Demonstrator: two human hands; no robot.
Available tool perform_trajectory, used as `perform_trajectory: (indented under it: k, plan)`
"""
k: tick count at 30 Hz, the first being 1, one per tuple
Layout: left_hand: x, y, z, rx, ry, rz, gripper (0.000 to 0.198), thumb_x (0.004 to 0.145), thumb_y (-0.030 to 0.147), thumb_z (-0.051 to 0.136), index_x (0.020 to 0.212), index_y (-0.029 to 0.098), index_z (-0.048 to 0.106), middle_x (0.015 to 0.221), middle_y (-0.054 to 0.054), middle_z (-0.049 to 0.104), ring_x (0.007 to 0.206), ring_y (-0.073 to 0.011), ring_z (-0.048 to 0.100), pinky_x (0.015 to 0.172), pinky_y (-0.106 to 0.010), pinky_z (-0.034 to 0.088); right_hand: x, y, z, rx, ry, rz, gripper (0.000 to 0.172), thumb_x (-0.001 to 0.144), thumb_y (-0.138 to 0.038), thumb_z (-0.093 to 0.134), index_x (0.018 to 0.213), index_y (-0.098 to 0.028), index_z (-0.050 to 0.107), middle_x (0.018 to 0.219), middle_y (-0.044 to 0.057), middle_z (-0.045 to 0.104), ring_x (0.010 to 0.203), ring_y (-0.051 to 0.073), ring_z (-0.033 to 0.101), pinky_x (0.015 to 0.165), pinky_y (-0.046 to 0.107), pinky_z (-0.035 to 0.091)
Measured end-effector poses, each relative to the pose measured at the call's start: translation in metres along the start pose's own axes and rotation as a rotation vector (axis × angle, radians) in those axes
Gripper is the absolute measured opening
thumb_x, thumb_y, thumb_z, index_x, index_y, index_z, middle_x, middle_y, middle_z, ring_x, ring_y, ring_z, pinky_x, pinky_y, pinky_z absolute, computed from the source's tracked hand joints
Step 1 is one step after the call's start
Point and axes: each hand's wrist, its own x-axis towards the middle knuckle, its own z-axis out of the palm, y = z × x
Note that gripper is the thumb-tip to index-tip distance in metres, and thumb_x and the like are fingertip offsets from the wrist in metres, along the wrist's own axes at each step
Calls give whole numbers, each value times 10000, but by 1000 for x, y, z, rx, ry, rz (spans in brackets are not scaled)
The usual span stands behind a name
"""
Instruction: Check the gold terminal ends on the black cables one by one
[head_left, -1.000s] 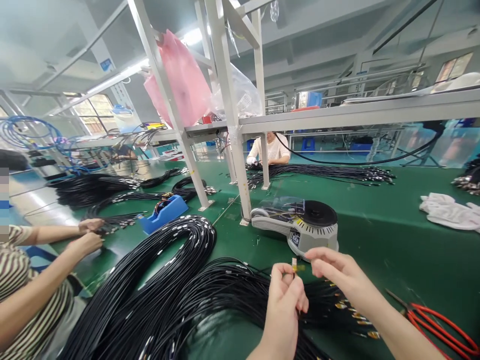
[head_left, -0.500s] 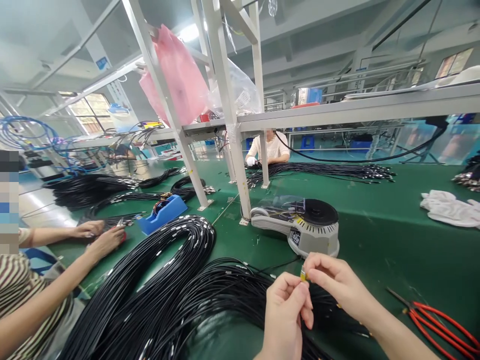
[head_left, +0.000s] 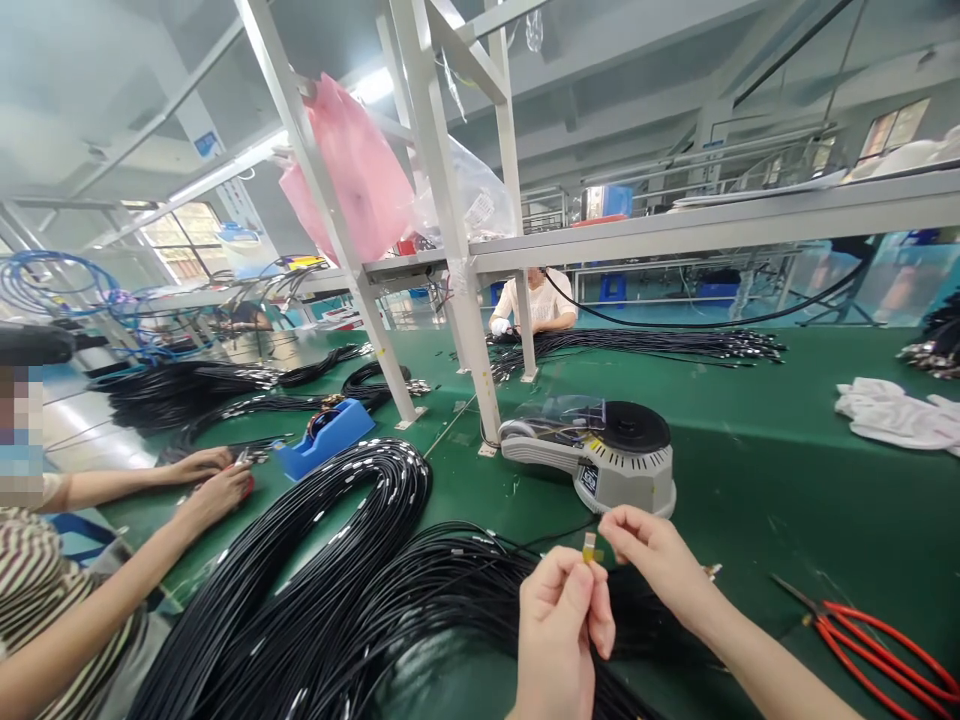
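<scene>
My left hand is closed in a pinch on the end of a thin black cable, held upright in front of me. My right hand pinches a small yellow tape piece at that cable's tip, fingertips of both hands touching. Beneath my hands lies a big bundle of black cables with metal ends, curving left across the green table. A grey tape dispenser stands just behind my hands.
Red-handled pliers lie at the right. White gloves rest at the far right. A blue tape holder sits left of a white frame post. A co-worker's hands work at the left; another person sits across.
My hands dipped toward the cable bundle and came back up a little, still pinching the yellow tape at the cable end. The co-worker's hands have moved right, close to a red-handled tool.
</scene>
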Motion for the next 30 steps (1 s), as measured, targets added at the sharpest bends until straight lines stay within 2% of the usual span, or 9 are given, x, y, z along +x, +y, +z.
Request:
perform_trajectory:
  k: [2, 6, 8, 10, 15, 19, 25, 27, 30]
  plan:
    - [0, 1, 0, 23, 15, 10, 263, 710, 374, 657, 656, 129, 578, 448, 43, 450, 343, -20, 313, 340, -152, 206, 0, 0, 0, 66, 60, 4, 237, 774, -389, 552, 749, -162, 617, 532, -35, 435, 517, 124, 404, 516, 255, 349]
    - [-1, -3, -1, 74, 25, -12, 272, 716, 374, 652, 656, 124, 565, 447, 45, 447, 345, -13, 299, 340, -146, 182, -11, -16, 3, 216, -90, -131, 251, 768, -382, 561, 902, -180, 627, 737, 26, 523, 704, 176, 486, 664, 310, 404]
    - [-1, -6, -1, 82, 7, -13, 298, 717, 381, 649, 616, 129, 526, 429, 51, 434, 336, -12, 289, 334, -143, 183, -16, -26, 5, 189, -141, -167, 160, 756, -332, 586, 827, -191, 615, 786, 26, 510, 733, 174, 481, 677, 301, 403]
    - [-2, -7, 0, 90, -11, -27, 326, 719, 390, 642, 586, 138, 484, 421, 55, 424, 330, -14, 289, 321, -137, 195, -19, -32, 7, 115, -128, -187, 105, 766, -279, 579, 712, -189, 571, 750, 10, 481, 702, 158, 463, 654, 281, 394]
    - [-3, -9, 3, 199, 35, 6, 281, 667, 376, 689, 716, 154, 524, 540, 59, 484, 297, -8, 317, 265, -128, 244, -24, -37, 7, -50, -47, -266, 161, 805, -244, 527, 654, -194, 495, 709, 3, 466, 686, 158, 446, 633, 273, 378]
    - [-5, -9, 1, 279, 63, 114, 251, 704, 347, 662, 653, 160, 502, 489, 74, 429, 294, -26, 364, 275, -134, 283, -26, -37, 6, -31, -35, -250, 174, 802, -246, 539, 643, -193, 491, 707, 4, 466, 682, 159, 444, 631, 273, 374]
    - [-5, -6, -4, 223, -95, 115, 219, 736, 325, 633, 643, 143, 553, 552, 41, 491, 291, -23, 408, 268, -124, 257, -22, -30, 4, 305, -192, -130, 191, 717, -290, 662, 652, -179, 522, 686, -17, 445, 613, 127, 415, 558, 247, 361]
    - [-5, -5, -5, 203, -140, 79, 220, 740, 318, 631, 634, 140, 556, 490, 44, 480, 278, -24, 394, 265, -119, 253, -20, -28, 2, 347, -242, -119, 182, 712, -301, 673, 672, -177, 545, 684, -17, 447, 606, 125, 419, 549, 247, 358]
    - [-6, -4, -4, 131, -200, -10, 227, 743, 314, 631, 621, 138, 553, 419, 52, 449, 257, -23, 362, 253, -115, 253, -18, -25, 0, 311, -252, -188, 181, 728, -309, 661, 654, -177, 561, 667, -10, 462, 621, 138, 429, 565, 264, 356]
